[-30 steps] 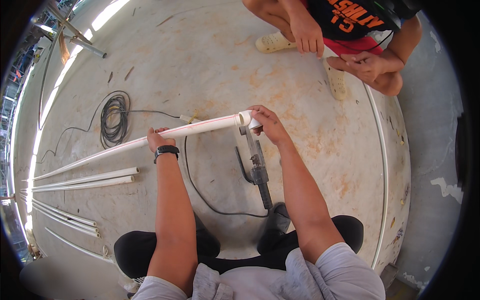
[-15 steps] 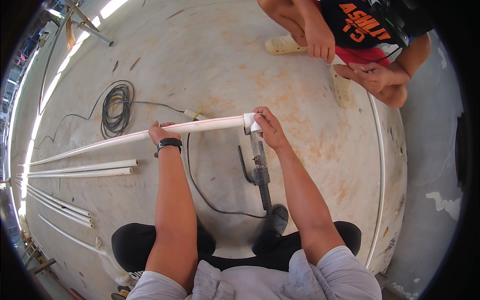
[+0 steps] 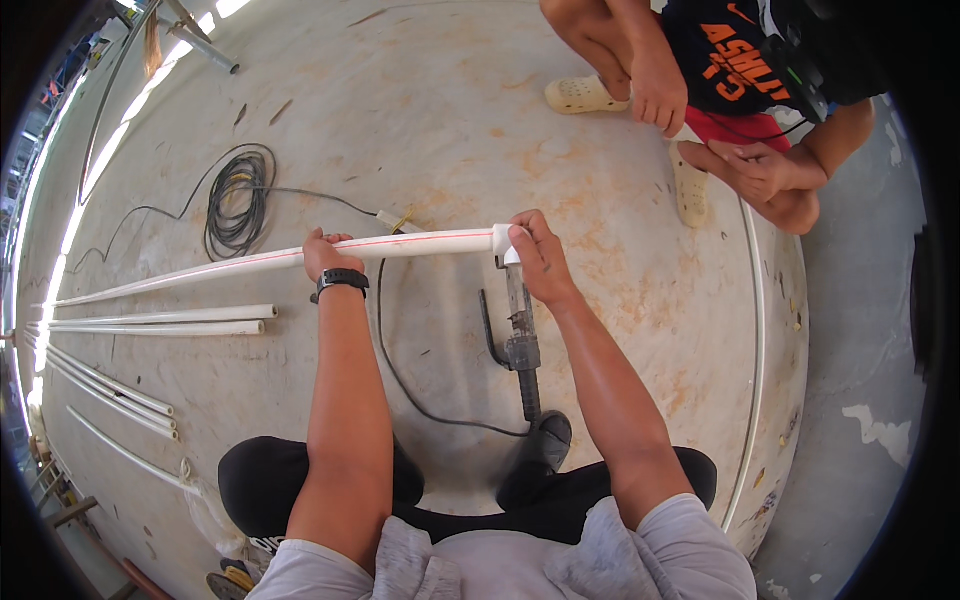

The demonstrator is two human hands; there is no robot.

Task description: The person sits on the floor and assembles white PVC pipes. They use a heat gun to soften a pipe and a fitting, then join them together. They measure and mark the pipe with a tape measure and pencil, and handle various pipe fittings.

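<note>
A long white plastic pipe [image 3: 425, 244] with a red stripe runs from my hands away to the far left. My left hand [image 3: 328, 256] is wrapped round the pipe, a dark watch on its wrist. At the pipe's right end sits a white pipe fitting [image 3: 503, 239], pressed up to or over the pipe; which of these I cannot tell. My right hand [image 3: 542, 258] grips this fitting, partly covering it. Just below it, a pipe fusion welder [image 3: 522, 345] with a black handle lies on the floor, its upper end partly hidden by the fitting.
Several white pipes [image 3: 190, 322] lie on the concrete floor at left. A coiled black cable [image 3: 236, 210] leads to a white socket strip [image 3: 398, 222]. A person [image 3: 690, 90] squats at upper right, hands at their knees. One thin pipe [image 3: 757, 330] runs along the right wall.
The view has shifted slightly. Both hands keep their grip on the pipe and fitting. The squatting person appears a little further right and lower.
</note>
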